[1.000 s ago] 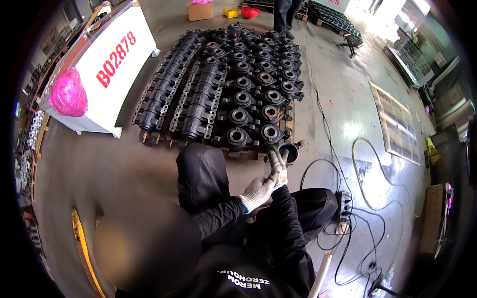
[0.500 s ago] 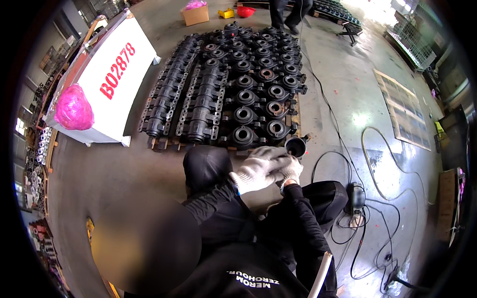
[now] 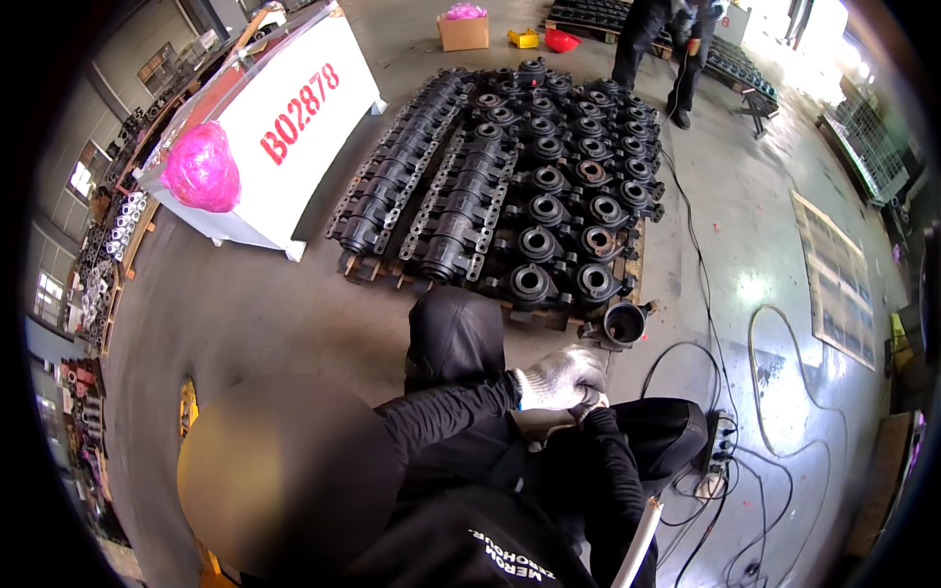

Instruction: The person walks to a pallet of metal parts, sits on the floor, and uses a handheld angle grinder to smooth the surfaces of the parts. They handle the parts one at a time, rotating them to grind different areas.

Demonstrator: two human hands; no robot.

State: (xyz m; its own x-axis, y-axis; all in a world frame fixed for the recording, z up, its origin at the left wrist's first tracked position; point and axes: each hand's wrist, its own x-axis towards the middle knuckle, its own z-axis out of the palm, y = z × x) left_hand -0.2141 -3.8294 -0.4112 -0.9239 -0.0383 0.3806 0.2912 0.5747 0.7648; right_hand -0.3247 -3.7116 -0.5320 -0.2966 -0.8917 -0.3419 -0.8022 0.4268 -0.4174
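Note:
My left hand (image 3: 563,379), in a whitish knitted work glove, is closed, its fingers curled down over my right hand (image 3: 590,404). Whatever lies between the two is hidden. Only a small gloved part of my right hand shows, at the end of its black sleeve, so its fingers cannot be read. Both hands are between my bent knees. Just beyond them a black cast housing (image 3: 624,325) sits with its round bore facing up, apart from both gloves. Behind it, rows of similar black castings (image 3: 530,284) with ring-shaped tops fill a wooden pallet (image 3: 635,265).
Long black ribbed castings (image 3: 457,230) lie on the pallet's left side. A white crate (image 3: 284,171) stands further left. Cables (image 3: 701,245) and a power strip (image 3: 721,441) lie by my right knee. A co-worker (image 3: 676,49) stands behind the pallet. A wooden panel (image 3: 833,279) lies right.
My hands have drawn back toward my body, away from the housing. The view has shifted, so the scene sits further right and lower. The co-worker is now more fully in view.

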